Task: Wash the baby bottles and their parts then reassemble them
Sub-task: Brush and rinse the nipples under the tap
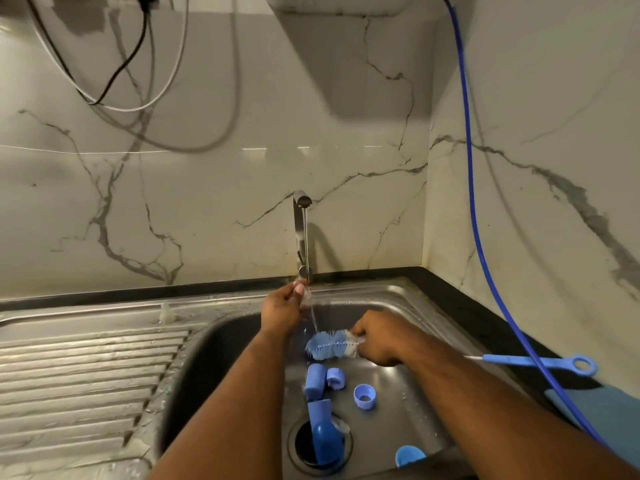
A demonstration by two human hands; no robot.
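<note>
Trouble likeliest at the left hand (pixel 282 308), up by the foot of the tap (pixel 302 237): pinches a small clear piece (pixel 304 299) between curled fingertips under the thin stream, too blurred to name, perhaps a teat; wet and slick, could slip from so light a hold and drop into the sink (pixel 408 296). Lower down, a blue bottle part (pixel 323 434) across the open drain (pixel 302 445), with a blue cap (pixel 314 382), a small ring (pixel 336 377) and a collar (pixel 364 396) loose on the basin floor just beyond it; could be nudged toward the hole by running water or a stray knock. Right hand (pixel 379 341) closed round the wire neck of the bottle brush (pixel 330 346), just behind the bristles; long blue handle out past the right rim, crossing a hanging blue hose (pixel 467 168) in this view; could snag there on a hard scrub. Surface: wet stainless steel, ribbed draining board (pixel 86 375) to the left, black counter edge (pixel 450 282) behind. Room: pale wall tiles (pixel 207 168) veined like marble, cables (pixel 138 64) looping at top left, dim warm light
</note>
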